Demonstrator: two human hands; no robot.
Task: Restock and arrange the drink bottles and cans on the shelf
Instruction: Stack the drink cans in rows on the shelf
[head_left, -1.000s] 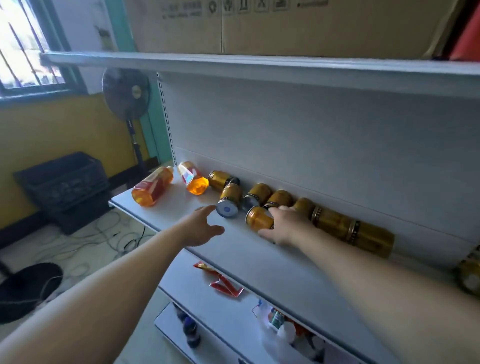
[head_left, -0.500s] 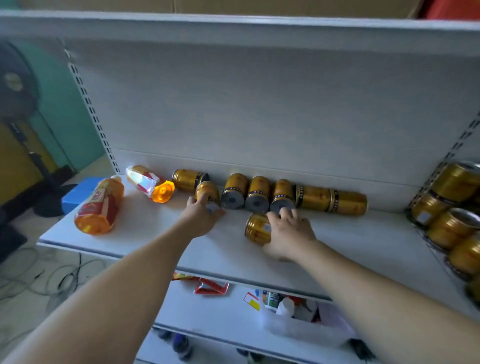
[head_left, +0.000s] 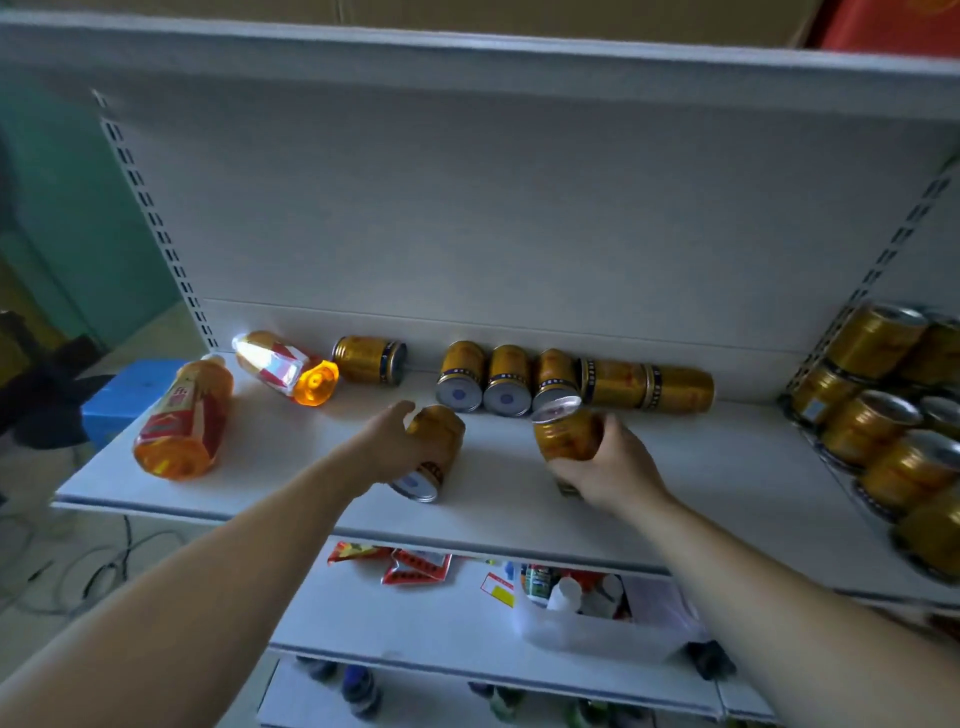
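Barely begun: lying gold can gripped by left hand, tilted gold can by right hand; back-row cans and tea bottles left unrighted.

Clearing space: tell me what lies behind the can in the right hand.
Gold cans lying on their sides along the back panel; the held can partly covers the nearest.

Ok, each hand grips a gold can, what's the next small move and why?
Probably stand the gold metal can in the right hand upright on the white shelf board: it is tipped top-up, whereas the second gold can in the left hand and the row of cans behind lie on their sides.
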